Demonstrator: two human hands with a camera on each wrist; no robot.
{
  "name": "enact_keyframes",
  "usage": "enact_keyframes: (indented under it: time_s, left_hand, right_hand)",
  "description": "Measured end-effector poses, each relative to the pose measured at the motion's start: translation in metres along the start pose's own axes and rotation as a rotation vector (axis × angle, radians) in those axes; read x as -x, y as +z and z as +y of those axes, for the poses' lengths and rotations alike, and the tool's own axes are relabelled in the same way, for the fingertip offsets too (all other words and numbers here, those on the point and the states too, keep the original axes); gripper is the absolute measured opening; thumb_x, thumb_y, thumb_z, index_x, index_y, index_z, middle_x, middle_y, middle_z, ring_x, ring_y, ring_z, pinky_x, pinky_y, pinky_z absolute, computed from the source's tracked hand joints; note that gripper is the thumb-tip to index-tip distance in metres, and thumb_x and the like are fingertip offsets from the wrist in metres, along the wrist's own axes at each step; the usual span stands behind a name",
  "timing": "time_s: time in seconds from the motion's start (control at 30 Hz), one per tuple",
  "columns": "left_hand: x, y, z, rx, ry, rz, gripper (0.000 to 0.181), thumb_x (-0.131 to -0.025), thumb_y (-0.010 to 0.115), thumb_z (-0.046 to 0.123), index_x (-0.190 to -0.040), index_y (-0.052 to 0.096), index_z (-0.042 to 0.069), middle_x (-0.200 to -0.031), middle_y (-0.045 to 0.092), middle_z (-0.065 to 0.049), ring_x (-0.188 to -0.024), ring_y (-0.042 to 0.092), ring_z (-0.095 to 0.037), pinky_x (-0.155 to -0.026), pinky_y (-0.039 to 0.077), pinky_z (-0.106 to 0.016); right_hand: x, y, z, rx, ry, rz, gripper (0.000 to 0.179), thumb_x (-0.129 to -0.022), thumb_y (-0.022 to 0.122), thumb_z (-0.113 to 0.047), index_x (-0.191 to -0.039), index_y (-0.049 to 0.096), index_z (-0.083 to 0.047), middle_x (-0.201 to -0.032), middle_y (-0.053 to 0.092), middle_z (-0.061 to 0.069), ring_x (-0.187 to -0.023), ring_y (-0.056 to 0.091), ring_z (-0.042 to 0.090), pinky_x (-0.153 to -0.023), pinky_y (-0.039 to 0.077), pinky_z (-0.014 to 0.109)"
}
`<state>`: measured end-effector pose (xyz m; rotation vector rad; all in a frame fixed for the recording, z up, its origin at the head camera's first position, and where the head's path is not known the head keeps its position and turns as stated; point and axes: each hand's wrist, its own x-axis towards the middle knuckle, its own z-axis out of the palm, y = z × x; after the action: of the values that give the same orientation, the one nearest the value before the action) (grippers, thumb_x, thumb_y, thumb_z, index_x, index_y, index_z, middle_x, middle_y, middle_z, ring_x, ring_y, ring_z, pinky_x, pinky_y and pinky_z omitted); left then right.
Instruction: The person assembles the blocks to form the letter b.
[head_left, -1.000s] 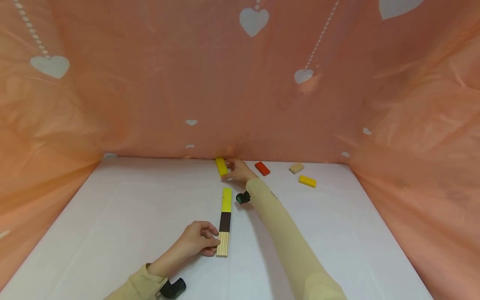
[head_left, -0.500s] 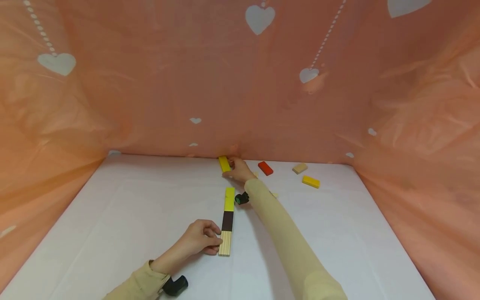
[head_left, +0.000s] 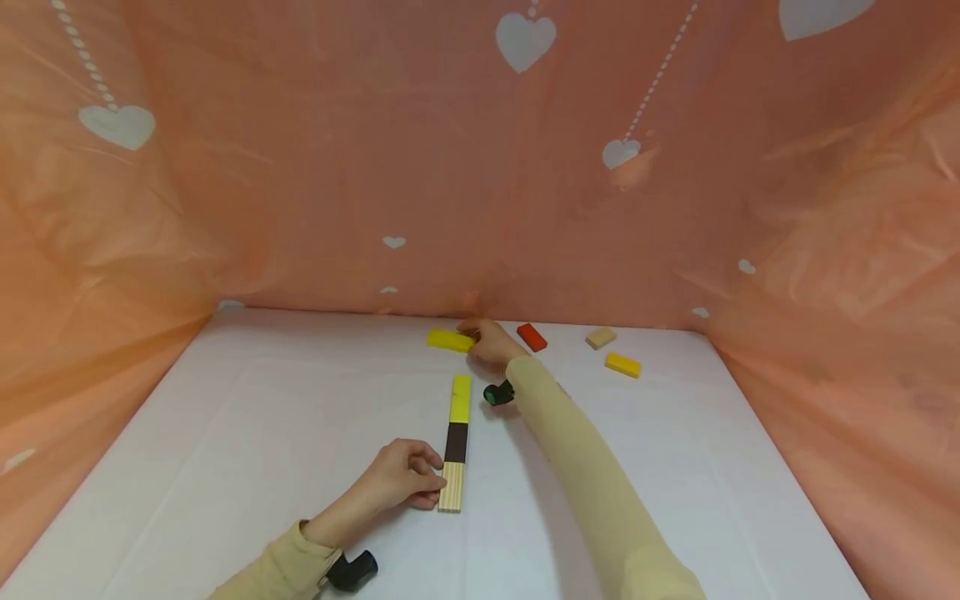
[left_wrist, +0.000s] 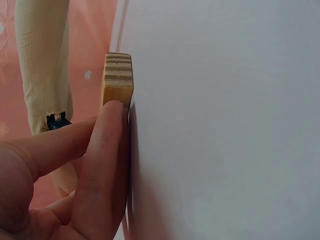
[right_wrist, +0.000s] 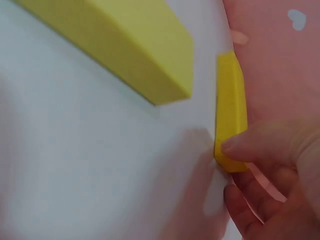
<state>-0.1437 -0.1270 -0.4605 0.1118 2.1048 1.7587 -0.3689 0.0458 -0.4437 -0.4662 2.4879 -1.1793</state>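
Observation:
Three blocks lie end to end in a straight row in the head view: a striped bare wooden block (head_left: 452,487) nearest, a dark brown block (head_left: 456,442), then a yellow block (head_left: 461,398). My left hand (head_left: 405,475) sits beside the wooden block, its fingertips touching the left side; the left wrist view shows a fingertip against that block (left_wrist: 118,80). Beyond the row's far end, my right hand (head_left: 491,342) pinches another yellow block (head_left: 448,339) by its right end. In the right wrist view the thumb lies over this yellow block (right_wrist: 231,100).
Toward the back right of the white table (head_left: 300,400) lie a red block (head_left: 532,337), a pale wooden block (head_left: 601,337) and a third yellow block (head_left: 622,365). A pink sheet (head_left: 337,208) with white hearts walls the back and both sides.
The yellow block in my right hand has turned from nearly lengthwise to crosswise, as that hand moved slightly right. My left hand stays beside the wooden block.

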Motion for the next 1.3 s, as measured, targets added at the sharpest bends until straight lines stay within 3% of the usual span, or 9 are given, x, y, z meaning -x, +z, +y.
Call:
enact_keyframes:
  time_s: [0.23, 0.37, 0.57, 0.8, 1.07, 1.3]
  left_hand:
    - [0.001, -0.001, 0.001, 0.012, -0.005, -0.002, 0.024, -0.081, 0.071, -0.005, -0.100, 0.058, -0.009, -0.076, 0.061, -0.011, -0.059, 0.064, -0.015, -0.058, 0.061, -0.033]
    - [0.002, 0.000, 0.001, 0.006, -0.009, -0.002, 0.024, -0.081, 0.072, -0.005, -0.100, 0.059, -0.009, -0.077, 0.061, -0.011, -0.059, 0.064, -0.015, -0.058, 0.061, -0.033]
    - [0.002, -0.001, 0.002, 0.015, 0.001, -0.001, 0.023, -0.080, 0.071, -0.006, -0.099, 0.058, -0.009, -0.076, 0.060, -0.010, -0.059, 0.064, -0.015, -0.057, 0.061, -0.033]
    - [0.001, -0.001, 0.001, 0.025, 0.006, -0.017, 0.023, -0.081, 0.071, -0.007, -0.100, 0.058, -0.010, -0.076, 0.061, -0.010, -0.060, 0.064, -0.015, -0.058, 0.061, -0.033]
    - [0.001, -0.001, 0.001, 0.026, -0.006, -0.012, 0.024, -0.081, 0.071, -0.007, -0.100, 0.058, -0.010, -0.077, 0.060, -0.011, -0.060, 0.065, -0.015, -0.058, 0.061, -0.033]
    - [0.003, -0.001, 0.003, 0.030, -0.021, -0.005, 0.024, -0.080, 0.071, -0.007, -0.100, 0.058, -0.010, -0.077, 0.059, -0.011, -0.059, 0.064, -0.015, -0.058, 0.061, -0.031]
  right_hand:
    - [0.006, -0.007, 0.002, 0.061, -0.097, -0.036, 0.055, -0.079, 0.047, 0.017, -0.127, 0.060, -0.007, -0.127, 0.058, 0.005, -0.116, 0.050, 0.022, -0.103, 0.044, 0.032]
    - [0.008, -0.010, 0.003, 0.067, -0.125, -0.062, 0.053, -0.080, 0.051, 0.017, -0.126, 0.061, -0.007, -0.127, 0.058, 0.003, -0.116, 0.051, 0.021, -0.101, 0.045, 0.031]
    - [0.009, -0.011, 0.002, 0.041, -0.037, -0.059, 0.041, -0.085, 0.070, 0.000, -0.125, 0.062, -0.009, -0.126, 0.056, 0.002, -0.113, 0.050, 0.020, -0.101, 0.046, 0.031]
    - [0.010, -0.012, 0.005, 0.128, -0.012, -0.032, 0.031, -0.086, 0.072, -0.012, -0.117, 0.065, -0.009, -0.118, 0.057, 0.003, -0.107, 0.050, 0.021, -0.101, 0.045, 0.033]
    - [0.009, -0.018, 0.016, 0.004, 0.042, -0.005, 0.033, -0.082, 0.077, -0.011, -0.113, 0.066, -0.014, -0.113, 0.058, 0.001, -0.103, 0.051, 0.023, -0.096, 0.049, 0.033]
    - [0.011, -0.024, 0.019, -0.071, 0.024, -0.004, 0.040, -0.077, 0.079, -0.003, -0.114, 0.068, -0.013, -0.113, 0.059, 0.002, -0.099, 0.053, 0.024, -0.084, 0.054, 0.028]
